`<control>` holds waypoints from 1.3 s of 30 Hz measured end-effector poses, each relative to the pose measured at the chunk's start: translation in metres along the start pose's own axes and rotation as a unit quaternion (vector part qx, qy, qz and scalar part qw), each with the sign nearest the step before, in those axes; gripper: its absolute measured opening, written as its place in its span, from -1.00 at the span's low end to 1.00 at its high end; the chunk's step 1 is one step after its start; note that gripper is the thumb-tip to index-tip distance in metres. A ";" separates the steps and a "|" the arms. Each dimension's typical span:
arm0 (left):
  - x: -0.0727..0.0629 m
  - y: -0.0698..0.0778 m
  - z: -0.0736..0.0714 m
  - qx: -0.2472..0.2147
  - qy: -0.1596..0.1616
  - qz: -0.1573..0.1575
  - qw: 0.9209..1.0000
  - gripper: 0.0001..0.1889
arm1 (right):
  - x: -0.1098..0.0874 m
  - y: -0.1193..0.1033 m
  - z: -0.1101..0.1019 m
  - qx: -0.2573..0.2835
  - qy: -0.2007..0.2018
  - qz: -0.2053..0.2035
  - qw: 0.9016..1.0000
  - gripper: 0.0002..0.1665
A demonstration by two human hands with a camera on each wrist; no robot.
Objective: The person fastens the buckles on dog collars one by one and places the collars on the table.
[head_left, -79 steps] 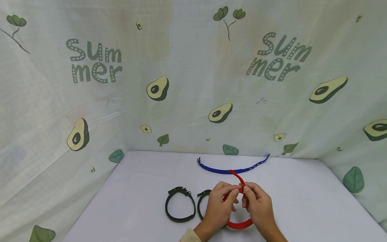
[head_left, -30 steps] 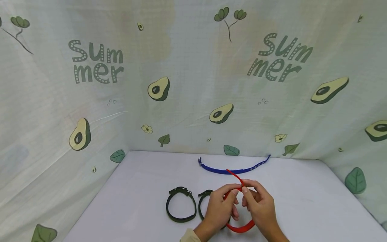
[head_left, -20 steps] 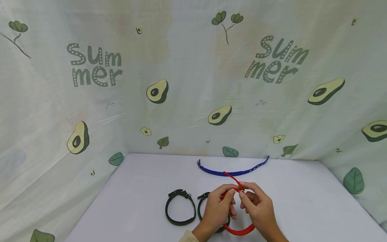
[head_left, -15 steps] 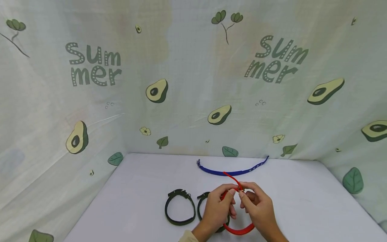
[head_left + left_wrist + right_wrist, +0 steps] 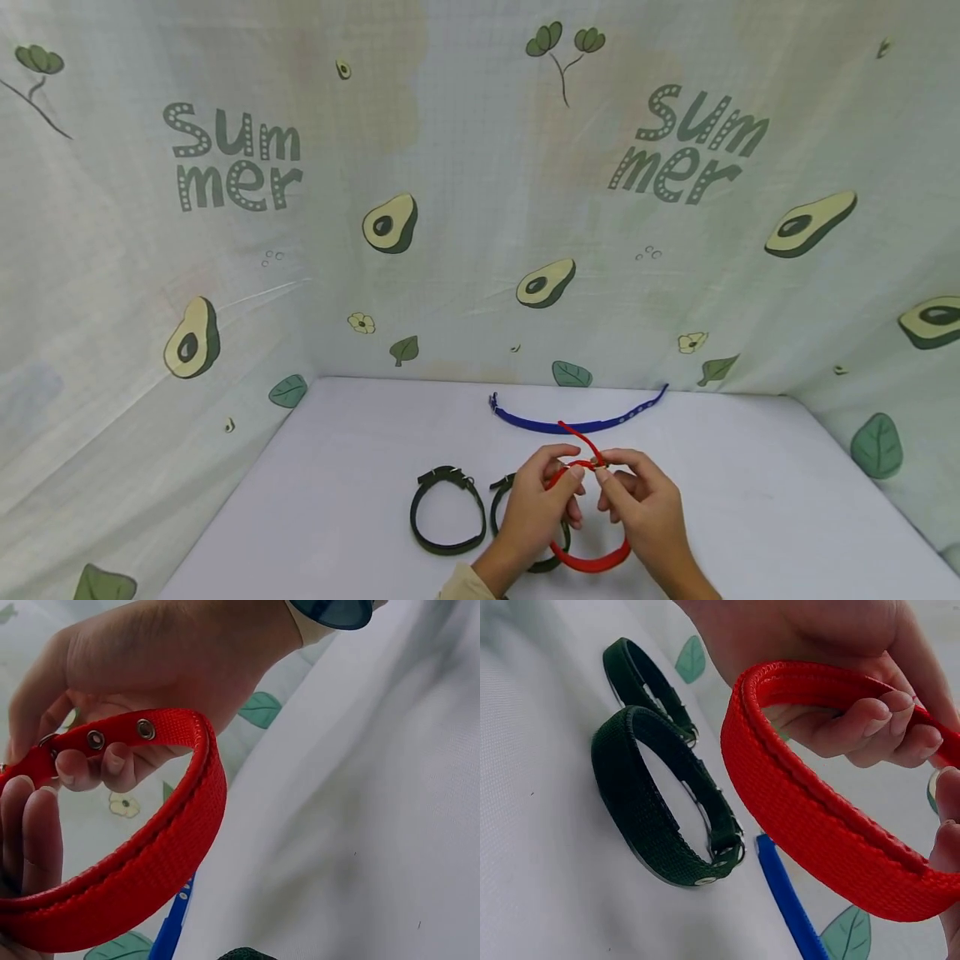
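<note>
A red collar point(image 5: 592, 565) with metal eyelets hangs as a loop between my two hands, above the table. My left hand point(image 5: 531, 504) holds its strap from the left, thumb and fingers bent around it. With thumb and index finger, my right hand point(image 5: 651, 508) pinches the collar by its buckle, which the fingertips partly cover. The strap's thin free end sticks out up and to the left past the fingers. In the left wrist view, eyelets show along the red collar point(image 5: 142, 881); in the right wrist view, the padded band of the red collar point(image 5: 817, 814) shows.
Two dark green collars, buckled into rings, lie left of the hands: one green collar point(image 5: 447, 549) in full view, another point(image 5: 497, 517) partly behind my left hand. A blue collar point(image 5: 536, 427) lies stretched out at the table's back. Printed cloth point(image 5: 465, 333) hangs behind the table.
My left fingertips have moved slightly left, away from the right ones, so more red strap shows between the hands. Earlier, both hands' fingertips were close together at the buckle. The collars on the table stay put.
</note>
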State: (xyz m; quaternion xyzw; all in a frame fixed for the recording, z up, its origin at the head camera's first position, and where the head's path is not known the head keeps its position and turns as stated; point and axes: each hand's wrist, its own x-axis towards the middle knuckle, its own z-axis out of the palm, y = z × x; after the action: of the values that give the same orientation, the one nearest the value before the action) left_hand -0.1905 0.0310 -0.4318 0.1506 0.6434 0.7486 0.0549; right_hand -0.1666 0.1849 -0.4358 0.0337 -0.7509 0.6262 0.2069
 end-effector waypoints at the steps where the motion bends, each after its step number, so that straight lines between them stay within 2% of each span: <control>1: 0.000 0.000 0.000 -0.003 -0.001 -0.002 1.000 -0.72 | 0.000 0.000 0.000 0.000 0.003 0.000 1.000 -0.77; 8: 0.004 -0.001 -0.002 -0.035 -0.002 -0.032 0.999 -0.73 | 0.003 -0.002 -0.002 0.006 0.018 0.000 1.000 -0.82; 14: 0.005 -0.003 -0.004 -0.034 0.003 -0.049 0.998 -0.70 | 0.002 -0.003 -0.003 0.006 0.020 0.003 1.000 -0.83; 25: 0.003 -0.001 -0.003 -0.020 0.012 -0.038 0.999 -0.79 | 0.003 0.001 -0.004 -0.021 0.003 -0.036 0.999 -0.83; 33: 0.004 0.000 -0.007 -0.006 -0.008 -0.024 1.000 -0.78 | 0.004 0.004 -0.008 -0.029 -0.030 -0.073 0.996 -0.84; 39: 0.004 0.002 -0.010 0.015 -0.014 -0.019 1.000 -0.77 | 0.004 0.005 -0.007 -0.042 -0.043 -0.082 0.995 -0.84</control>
State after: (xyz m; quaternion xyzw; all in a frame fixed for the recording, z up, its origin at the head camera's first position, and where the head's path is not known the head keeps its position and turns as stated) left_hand -0.1971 0.0219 -0.4308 0.1496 0.6560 0.7359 0.0757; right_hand -0.1693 0.1934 -0.4378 0.1131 -0.7793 0.5733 0.2265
